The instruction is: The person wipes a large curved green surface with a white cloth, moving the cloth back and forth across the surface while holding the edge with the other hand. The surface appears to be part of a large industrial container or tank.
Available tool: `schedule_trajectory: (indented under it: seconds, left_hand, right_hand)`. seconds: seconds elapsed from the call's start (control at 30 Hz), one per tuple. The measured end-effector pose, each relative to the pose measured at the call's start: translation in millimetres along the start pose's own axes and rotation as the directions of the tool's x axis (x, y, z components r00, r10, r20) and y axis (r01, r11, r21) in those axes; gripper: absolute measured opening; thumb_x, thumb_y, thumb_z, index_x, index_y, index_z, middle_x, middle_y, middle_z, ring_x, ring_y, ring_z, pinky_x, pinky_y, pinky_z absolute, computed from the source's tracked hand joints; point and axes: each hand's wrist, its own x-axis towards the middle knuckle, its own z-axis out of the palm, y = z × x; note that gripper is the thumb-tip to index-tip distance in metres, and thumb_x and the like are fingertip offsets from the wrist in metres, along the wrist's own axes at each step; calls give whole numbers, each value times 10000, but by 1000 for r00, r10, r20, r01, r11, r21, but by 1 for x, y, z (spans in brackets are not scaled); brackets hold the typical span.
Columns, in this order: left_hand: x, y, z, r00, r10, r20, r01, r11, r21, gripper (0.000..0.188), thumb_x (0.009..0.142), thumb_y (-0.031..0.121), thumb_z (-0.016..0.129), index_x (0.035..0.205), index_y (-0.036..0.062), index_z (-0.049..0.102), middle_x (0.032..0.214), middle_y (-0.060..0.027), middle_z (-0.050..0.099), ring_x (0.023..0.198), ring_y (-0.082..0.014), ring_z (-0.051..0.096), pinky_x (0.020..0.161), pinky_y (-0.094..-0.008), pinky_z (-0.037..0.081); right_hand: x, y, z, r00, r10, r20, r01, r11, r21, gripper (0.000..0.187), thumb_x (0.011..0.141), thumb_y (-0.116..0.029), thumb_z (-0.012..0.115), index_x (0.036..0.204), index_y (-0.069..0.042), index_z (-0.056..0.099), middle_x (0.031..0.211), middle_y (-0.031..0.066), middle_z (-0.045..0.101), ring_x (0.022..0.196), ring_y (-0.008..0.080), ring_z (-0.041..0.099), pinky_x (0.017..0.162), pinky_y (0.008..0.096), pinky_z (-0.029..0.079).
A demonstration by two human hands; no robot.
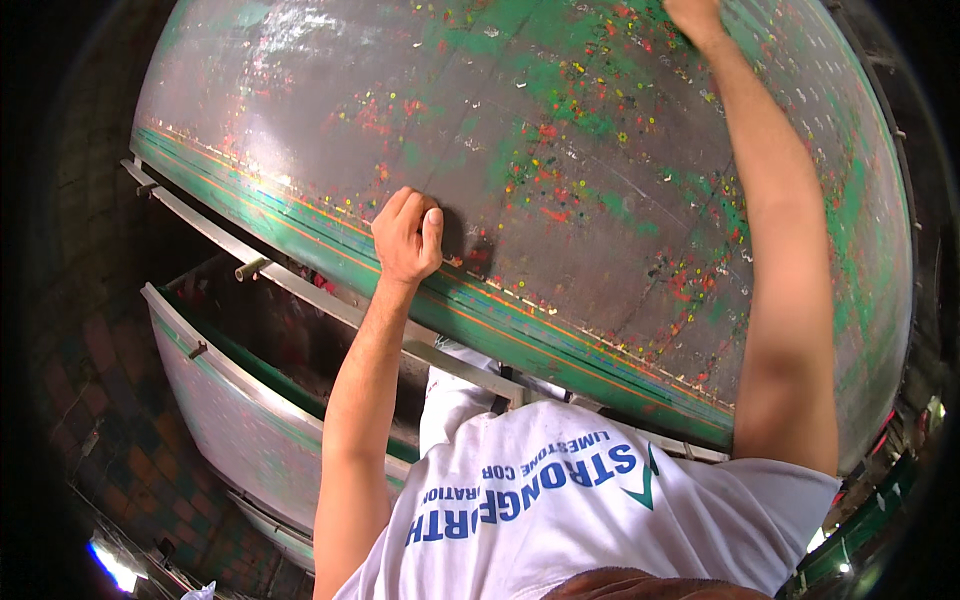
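A wide grey printing table spattered with green, red and yellow paint fills most of the view. My left hand rests near its front edge with the fingers curled into a fist, pressing on the surface; whether it holds something small is hidden. My right arm stretches far across the table, and my right hand lies at the top edge of the picture, fingers bent on the surface, partly cut off.
A metal rail with pegs runs along the table's green-striped front edge. Below it sits a lower shelf or second table. A brick-patterned floor lies at the left. My white printed shirt fills the bottom.
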Motion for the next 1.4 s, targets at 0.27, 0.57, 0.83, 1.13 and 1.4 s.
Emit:
schedule_trajectory:
  seconds: [0.27,0.57,0.83,1.13,1.4]
  left_hand:
    - [-2,-4,-1,999,6,-45,-10,995,-103,394,1062,317,540,819,25,644,739,-131,545,678,-348,569,631,-436,449]
    - [-3,-2,0,999,-7,-36,2,990,-138,572,1132,396,428,804,-29,625,753,-132,581,672,-273,553,640,-378,424]
    - [-3,-7,-2,999,-10,-40,1,981,-196,560,1135,371,444,795,-30,637,719,-111,584,626,-219,536,603,-363,404]
    - [-5,-22,-5,992,-118,-49,71,830,-553,549,1136,387,486,782,7,662,737,-44,634,682,-133,539,622,-320,413]
    - [37,-47,-117,684,-123,719,665,510,-545,699,1136,606,358,1006,35,740,944,-61,732,828,-160,654,762,-344,506]
  right_hand:
    - [-293,-253,-59,656,-725,209,608,672,423,134,888,-181,609,969,-109,688,956,117,654,901,326,641,766,499,453]
    - [-176,-121,-28,905,-415,-94,425,884,193,124,948,-152,623,1017,-102,712,1073,142,703,998,394,687,785,571,494]
    - [-254,-206,-47,955,-298,13,288,932,220,133,887,-173,686,984,-85,663,1031,137,676,960,374,672,823,543,481]
    - [-443,-307,-136,739,-537,407,264,786,559,163,929,-263,732,1024,-131,730,1116,78,631,1034,306,587,930,462,423]
    - [-489,-339,-145,883,189,430,-241,968,70,385,857,63,530,1229,-8,597,1274,220,567,1158,456,517,1023,526,431]
